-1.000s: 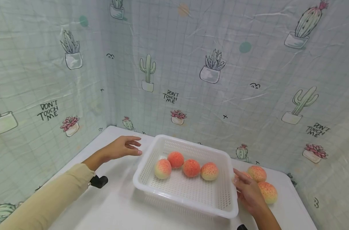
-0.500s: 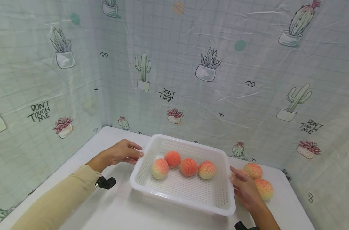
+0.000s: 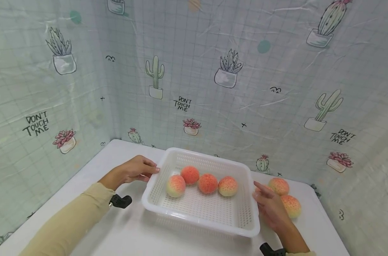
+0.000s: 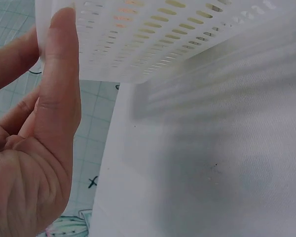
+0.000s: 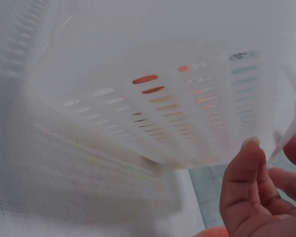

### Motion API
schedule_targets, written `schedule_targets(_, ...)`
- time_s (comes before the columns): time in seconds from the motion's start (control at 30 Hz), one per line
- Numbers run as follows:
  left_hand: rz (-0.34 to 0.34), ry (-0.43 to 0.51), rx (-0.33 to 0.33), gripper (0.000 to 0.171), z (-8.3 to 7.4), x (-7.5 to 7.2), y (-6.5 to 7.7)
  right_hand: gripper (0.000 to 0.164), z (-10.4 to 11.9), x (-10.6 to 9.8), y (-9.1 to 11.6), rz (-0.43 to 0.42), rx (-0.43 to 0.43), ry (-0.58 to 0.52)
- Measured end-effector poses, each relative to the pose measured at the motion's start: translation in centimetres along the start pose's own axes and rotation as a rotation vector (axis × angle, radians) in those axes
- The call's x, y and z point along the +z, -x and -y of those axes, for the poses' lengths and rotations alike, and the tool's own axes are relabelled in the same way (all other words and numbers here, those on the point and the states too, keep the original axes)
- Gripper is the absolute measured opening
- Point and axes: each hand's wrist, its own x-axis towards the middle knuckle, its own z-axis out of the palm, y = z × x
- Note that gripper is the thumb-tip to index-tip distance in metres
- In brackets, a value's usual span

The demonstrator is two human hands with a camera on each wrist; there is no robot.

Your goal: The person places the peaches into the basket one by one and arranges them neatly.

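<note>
A white perforated plastic basket (image 3: 200, 221) stands mid-table with several red-and-yellow peaches (image 3: 176, 186) inside. My left hand (image 3: 137, 170) grips its left rim; in the left wrist view the thumb (image 4: 61, 64) lies along the near side of the basket wall (image 4: 103, 54), fingers on the far side. On the right rim, my right hand (image 3: 272, 208) pinches the edge. From the right wrist, the thumb (image 5: 242, 173) shows under the rim and the other fingers (image 5: 288, 182) beyond it. Peach colours show through the slots in the basket wall (image 5: 103, 44).
Beside the right hand, outside the basket, lie two plainly seen peaches (image 3: 291, 206) and a third partly hidden behind the hand. The white table (image 3: 117, 231) meets a cactus-print curtain (image 3: 194, 71) at the back and sides.
The left hand has moved right and closed onto the left rim, from a gap beside it. The right hand stays at the right rim. The whole head view has shifted slightly.
</note>
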Motion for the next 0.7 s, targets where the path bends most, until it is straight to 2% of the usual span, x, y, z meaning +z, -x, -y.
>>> schedule_targets(0.37,0.010,0.040,-0.001,0.039,0.1,0.1,-0.2,0.063,0.6,-0.6,0.5,-0.045,-0.007,0.040)
schedule_targets(0.6,-0.001,0.038,-0.017,0.041,0.0,0.2,0.0,0.061,1.3,-1.7,0.9,-0.095,-0.006,0.175)
schedule_targets(0.7,0.001,0.037,-0.017,0.042,0.1,0.2,0.0,0.061,1.5,-2.1,1.0,-0.103,-0.009,0.189)
